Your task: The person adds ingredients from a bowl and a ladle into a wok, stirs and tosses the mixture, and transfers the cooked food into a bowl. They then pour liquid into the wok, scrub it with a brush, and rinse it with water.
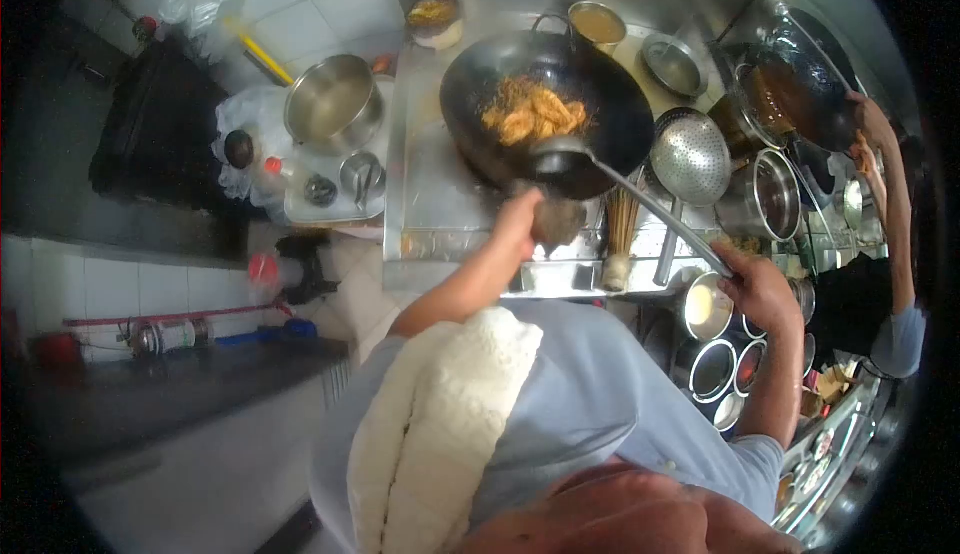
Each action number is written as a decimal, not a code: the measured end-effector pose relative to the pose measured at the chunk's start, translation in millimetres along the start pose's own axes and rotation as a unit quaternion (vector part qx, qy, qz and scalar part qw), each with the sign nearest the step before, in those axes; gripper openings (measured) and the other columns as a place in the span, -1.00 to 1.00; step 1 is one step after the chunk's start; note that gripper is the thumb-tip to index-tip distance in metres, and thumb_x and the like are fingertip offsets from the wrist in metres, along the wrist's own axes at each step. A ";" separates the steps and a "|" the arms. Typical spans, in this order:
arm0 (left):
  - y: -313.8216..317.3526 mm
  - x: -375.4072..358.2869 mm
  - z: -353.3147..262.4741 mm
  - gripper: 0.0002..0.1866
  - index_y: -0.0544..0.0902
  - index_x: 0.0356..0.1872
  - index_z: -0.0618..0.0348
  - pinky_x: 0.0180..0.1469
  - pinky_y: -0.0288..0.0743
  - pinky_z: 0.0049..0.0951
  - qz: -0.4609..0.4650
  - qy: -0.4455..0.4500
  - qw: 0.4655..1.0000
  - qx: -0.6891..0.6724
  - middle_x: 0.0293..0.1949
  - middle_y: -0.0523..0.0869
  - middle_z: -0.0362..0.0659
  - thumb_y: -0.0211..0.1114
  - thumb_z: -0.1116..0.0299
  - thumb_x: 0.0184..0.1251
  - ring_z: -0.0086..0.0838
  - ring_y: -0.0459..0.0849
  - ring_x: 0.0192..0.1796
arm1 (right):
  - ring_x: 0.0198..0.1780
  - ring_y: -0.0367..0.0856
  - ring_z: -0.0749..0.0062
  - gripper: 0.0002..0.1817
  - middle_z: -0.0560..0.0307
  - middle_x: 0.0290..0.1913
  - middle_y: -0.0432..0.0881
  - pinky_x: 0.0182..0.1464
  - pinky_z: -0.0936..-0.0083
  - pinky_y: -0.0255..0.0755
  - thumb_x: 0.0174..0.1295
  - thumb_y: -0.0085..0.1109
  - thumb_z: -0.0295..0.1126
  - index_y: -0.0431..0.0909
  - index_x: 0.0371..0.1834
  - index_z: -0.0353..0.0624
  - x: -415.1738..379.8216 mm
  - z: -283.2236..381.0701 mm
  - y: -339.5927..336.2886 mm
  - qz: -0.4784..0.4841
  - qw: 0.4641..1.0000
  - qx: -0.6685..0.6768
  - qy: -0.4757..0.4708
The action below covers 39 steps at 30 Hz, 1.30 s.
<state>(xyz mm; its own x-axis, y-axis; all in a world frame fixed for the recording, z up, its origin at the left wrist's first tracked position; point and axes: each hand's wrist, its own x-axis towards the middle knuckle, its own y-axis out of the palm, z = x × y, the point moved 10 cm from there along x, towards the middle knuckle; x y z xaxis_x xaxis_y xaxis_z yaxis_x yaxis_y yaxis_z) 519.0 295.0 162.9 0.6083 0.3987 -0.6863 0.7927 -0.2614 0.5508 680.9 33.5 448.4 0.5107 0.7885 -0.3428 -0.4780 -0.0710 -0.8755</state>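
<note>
A large black wok (470,104) holds golden-brown pieces of food (535,112). My left hand (522,216) is closed round a dark cloth (558,222) at the wok's near edge. My right hand (755,284) grips the long metal handle of a ladle (563,157), whose bowl is in the wok just below the food. Beside the wok on the right lie a perforated strainer (691,156) and a bamboo brush (620,229).
A steel pot (333,104) and a tray (335,211) stand at the left. At the right, another person's arm (900,204) reaches to a second wok (815,104). Several seasoning containers (708,307) stand near my right arm.
</note>
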 end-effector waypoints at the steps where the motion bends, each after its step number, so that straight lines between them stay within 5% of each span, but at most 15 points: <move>1: 1.1 -12.4 1.7 -0.87 0.62 -0.27 0.22 -0.35 0.58 -0.29 -0.016 0.001 1.000 0.003 -0.34 0.68 -0.13 0.24 0.39 0.23 -0.34 0.70 -0.34 | -0.08 0.72 -0.09 -0.36 -0.25 -0.05 0.70 -0.01 0.22 0.52 0.12 0.31 -0.48 0.49 0.36 -0.03 0.5 9.4 -6.5 0.000 0.999 -0.029 -0.034; 5: -2.9 -30.8 5.1 -0.89 0.62 -0.34 0.24 -0.36 0.58 -0.29 0.001 0.017 0.999 -0.029 -0.42 0.65 -0.13 0.25 0.41 0.22 -0.33 0.69 -0.39 | -0.06 0.70 -0.12 -0.40 -0.27 -0.10 0.69 0.00 0.15 0.51 0.16 0.27 -0.45 0.50 0.35 -0.03 15.1 33.6 -6.9 0.039 0.996 -0.078 0.031; 10: -11.3 -28.2 13.7 -0.80 0.62 -0.21 0.31 -0.24 0.64 -0.24 0.006 0.011 1.000 0.008 -0.33 0.70 -0.06 0.23 0.35 0.30 -0.33 0.72 -0.33 | -0.05 0.65 -0.17 -0.37 -0.21 -0.07 0.66 -0.01 0.01 0.50 0.33 0.12 -0.38 0.30 0.50 0.16 70.9 8.2 95.9 -0.034 0.994 -0.076 0.075; 11: -36.0 -12.0 47.1 -0.75 0.58 -0.03 0.22 -0.10 0.66 -0.19 0.061 -0.021 0.997 0.035 -0.14 0.73 -0.04 0.15 0.29 0.41 -0.25 0.74 -0.18 | -0.05 0.65 -0.18 -0.38 -0.20 -0.05 0.65 -0.01 0.01 0.51 0.36 0.09 -0.36 0.27 0.52 0.19 66.7 3.1 112.8 -0.054 0.993 -0.060 0.085; 12: -47.1 -33.3 43.0 -0.79 0.62 -0.14 0.34 -0.13 0.69 -0.25 0.005 0.039 0.999 0.033 -0.23 0.69 -0.03 0.21 0.41 0.31 -0.31 0.73 -0.20 | -0.06 0.65 -0.19 -0.41 -0.23 -0.08 0.66 0.01 0.02 0.51 0.37 0.10 -0.35 0.31 0.49 0.16 53.2 3.7 120.5 -0.102 0.993 -0.034 0.045; 15: -51.2 -45.2 46.9 -0.77 0.59 -0.10 0.34 -0.13 0.71 -0.21 0.038 0.071 0.997 -0.020 -0.22 0.69 -0.05 0.21 0.45 0.26 -0.27 0.74 -0.21 | -0.23 0.67 0.25 -0.35 -0.04 -0.26 0.67 -0.09 0.40 0.52 0.27 0.25 -0.52 0.38 0.47 0.03 4.8 -5.4 133.0 -0.111 0.982 0.147 0.043; 19: -23.9 -38.1 1.8 -0.84 0.57 -0.23 0.30 -0.25 0.71 -0.17 0.001 0.010 1.000 -0.014 -0.32 0.70 -0.05 0.21 0.42 0.26 -0.24 0.75 -0.35 | -0.28 0.61 0.37 -0.32 -0.06 -0.21 0.68 -0.12 0.40 0.51 0.25 0.29 -0.45 0.35 0.49 -0.01 -46.9 -5.3 152.7 -0.051 0.963 0.240 0.115; 21: -21.7 -23.5 1.1 -0.81 0.61 -0.22 0.23 -0.18 0.69 -0.15 0.023 0.004 1.000 -0.013 -0.31 0.73 -0.01 0.17 0.32 0.33 -0.20 0.76 -0.26 | -0.38 0.37 0.60 -0.34 0.24 -0.38 0.52 -0.28 0.57 0.38 0.30 0.22 -0.53 0.34 0.50 -0.03 -53.7 -1.4 147.1 -0.088 0.932 0.331 0.121; 22: -15.6 -33.7 3.5 -0.82 0.62 -0.24 0.25 -0.22 0.68 -0.15 0.019 0.008 0.999 -0.036 -0.32 0.73 -0.04 0.19 0.34 0.30 -0.21 0.75 -0.28 | -0.39 0.37 0.60 -0.37 0.19 -0.42 0.50 -0.30 0.57 0.37 0.35 0.18 -0.46 0.32 0.51 -0.04 -52.5 12.3 131.5 -0.104 0.944 0.291 0.112; 27: -8.4 -84.8 20.9 -0.82 0.63 -0.27 0.29 -0.27 0.66 -0.14 -0.043 0.067 0.997 0.019 -0.31 0.72 -0.04 0.22 0.36 0.26 -0.24 0.75 -0.29 | -0.36 0.53 0.36 -0.38 0.06 -0.36 0.60 -0.19 0.42 0.48 0.37 0.15 -0.42 0.27 0.51 -0.15 -32.8 -3.0 132.3 -0.091 0.947 0.266 0.158; 29: -7.5 -103.0 27.7 -0.81 0.64 -0.27 0.30 -0.28 0.66 -0.15 -0.028 0.083 0.996 0.021 -0.32 0.72 -0.04 0.24 0.37 0.24 -0.25 0.75 -0.31 | -0.21 0.71 -0.10 -0.33 -0.35 -0.26 0.68 -0.08 0.17 0.52 0.36 0.14 -0.34 0.21 0.55 -0.05 -30.6 -3.6 125.4 -0.123 0.960 0.217 0.127; 30: -7.2 -114.7 32.3 -0.81 0.64 -0.27 0.30 -0.28 0.66 -0.15 -0.033 0.078 0.996 0.027 -0.32 0.72 -0.04 0.24 0.37 0.24 -0.25 0.75 -0.31 | -0.24 0.71 -0.08 -0.32 -0.37 -0.23 0.68 -0.08 0.16 0.53 0.35 0.13 -0.34 0.20 0.55 -0.13 -32.4 -7.9 127.4 -0.134 0.962 0.209 0.115; 33: -4.7 -133.1 33.6 -0.84 0.62 -0.31 0.38 -0.34 0.61 -0.26 -0.043 0.134 0.988 0.064 -0.37 0.67 -0.08 0.25 0.45 0.18 -0.31 0.69 -0.42 | -0.57 0.62 0.30 -0.36 -0.04 -0.41 0.61 -0.50 0.35 0.51 0.41 0.04 -0.36 0.18 0.54 -0.23 -53.6 13.2 132.1 -0.030 0.917 0.368 0.153; 37: 6.4 -140.5 35.4 -0.81 0.65 -0.32 0.40 -0.39 0.52 -0.32 -0.006 0.158 0.979 0.131 -0.42 0.65 -0.14 0.29 0.44 0.13 -0.40 0.63 -0.47 | -0.66 0.50 0.47 -0.40 0.18 -0.50 0.48 -0.64 0.48 0.40 0.42 0.01 -0.37 0.21 0.52 -0.23 -91.9 44.1 138.7 0.028 0.846 0.507 0.164; 39: 8.5 -147.7 36.7 -0.80 0.65 -0.32 0.40 -0.39 0.50 -0.33 0.012 0.143 0.975 0.167 -0.44 0.64 -0.15 0.29 0.43 0.12 -0.42 0.62 -0.47 | -0.68 0.45 0.47 -0.43 0.21 -0.50 0.45 -0.64 0.50 0.39 0.40 0.01 -0.39 0.25 0.48 -0.23 -114.0 70.6 155.4 0.076 0.730 0.664 0.144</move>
<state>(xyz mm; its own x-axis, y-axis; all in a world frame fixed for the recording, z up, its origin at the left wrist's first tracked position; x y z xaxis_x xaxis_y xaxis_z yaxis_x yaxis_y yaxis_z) 437.4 201.6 251.5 0.6280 0.6057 -0.4887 0.7768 -0.5258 0.3466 498.0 -24.3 375.5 0.4169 0.6588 -0.6262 -0.7189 0.6606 0.2164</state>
